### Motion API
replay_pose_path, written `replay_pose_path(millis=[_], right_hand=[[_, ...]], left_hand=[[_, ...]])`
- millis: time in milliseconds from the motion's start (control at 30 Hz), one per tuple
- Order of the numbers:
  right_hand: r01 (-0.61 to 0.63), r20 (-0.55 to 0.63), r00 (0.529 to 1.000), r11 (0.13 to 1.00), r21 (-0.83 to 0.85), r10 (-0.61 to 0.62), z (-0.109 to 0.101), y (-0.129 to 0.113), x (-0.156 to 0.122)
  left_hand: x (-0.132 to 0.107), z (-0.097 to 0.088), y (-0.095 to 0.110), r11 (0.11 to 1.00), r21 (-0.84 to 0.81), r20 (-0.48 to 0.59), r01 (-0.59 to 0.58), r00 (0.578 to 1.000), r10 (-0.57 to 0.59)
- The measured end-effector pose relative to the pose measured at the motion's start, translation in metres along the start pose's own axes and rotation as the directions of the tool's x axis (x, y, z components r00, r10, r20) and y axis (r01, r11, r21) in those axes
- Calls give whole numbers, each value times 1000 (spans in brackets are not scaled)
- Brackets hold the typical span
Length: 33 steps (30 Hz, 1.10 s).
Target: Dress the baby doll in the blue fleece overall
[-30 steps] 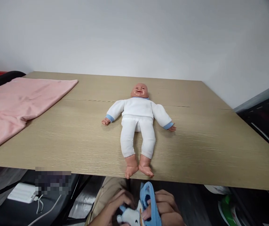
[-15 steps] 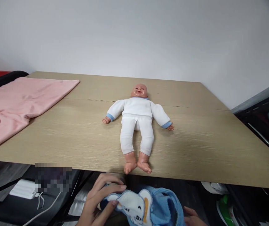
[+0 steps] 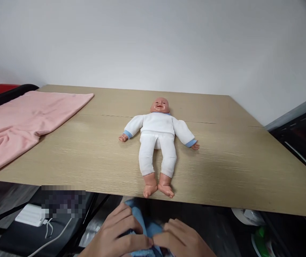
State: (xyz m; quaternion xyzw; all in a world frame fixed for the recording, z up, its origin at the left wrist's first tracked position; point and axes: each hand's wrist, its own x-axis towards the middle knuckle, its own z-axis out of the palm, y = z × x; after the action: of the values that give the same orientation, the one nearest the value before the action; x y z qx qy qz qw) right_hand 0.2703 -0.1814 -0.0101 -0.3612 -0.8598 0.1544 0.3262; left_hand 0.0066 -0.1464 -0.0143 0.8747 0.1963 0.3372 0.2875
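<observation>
A piece of blue plush cloth [image 3: 139, 214] hangs low in front of me, below the table's front edge. Its shape is mostly hidden by my hands. My left hand [image 3: 123, 230] pinches it from the left, and my right hand [image 3: 179, 237] pinches it from the right, with the fingertips of both close together. Beyond them a baby doll [image 3: 158, 123] lies on its back on the wooden table [image 3: 96, 157], arms spread and bare feet near the front edge. It wears a white top and trousers with blue cuffs.
A pink cloth [image 3: 32, 114] covers the table's left side. On a black chair [image 3: 16, 239] at lower left lies a white power adapter [image 3: 30, 215] with a cable. Dark shelving [image 3: 297, 132] stands at the right. A white wall [image 3: 153, 43] is behind the table.
My right hand has come in from the right and gripped the cloth beside my left hand. The cloth has turned, so its white animal face is no longer visible. The doll stays put.
</observation>
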Motion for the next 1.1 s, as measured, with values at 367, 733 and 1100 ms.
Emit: replay_pose_path(millis=[367,733,1100], right_hand=[[245,35,969,922,-299,-246,-52,4,36],[22,-34,999,999,-47,-23,-42,3,32],[-93,218,974,979,182,51,-44,14,44]], left_hand=[[1,-33,2,904,15,-8,428,904,-428],[28,-26,18,962,-114,7,249,968,-250],[48,-31,10,998,14,-52,-55,997,55]])
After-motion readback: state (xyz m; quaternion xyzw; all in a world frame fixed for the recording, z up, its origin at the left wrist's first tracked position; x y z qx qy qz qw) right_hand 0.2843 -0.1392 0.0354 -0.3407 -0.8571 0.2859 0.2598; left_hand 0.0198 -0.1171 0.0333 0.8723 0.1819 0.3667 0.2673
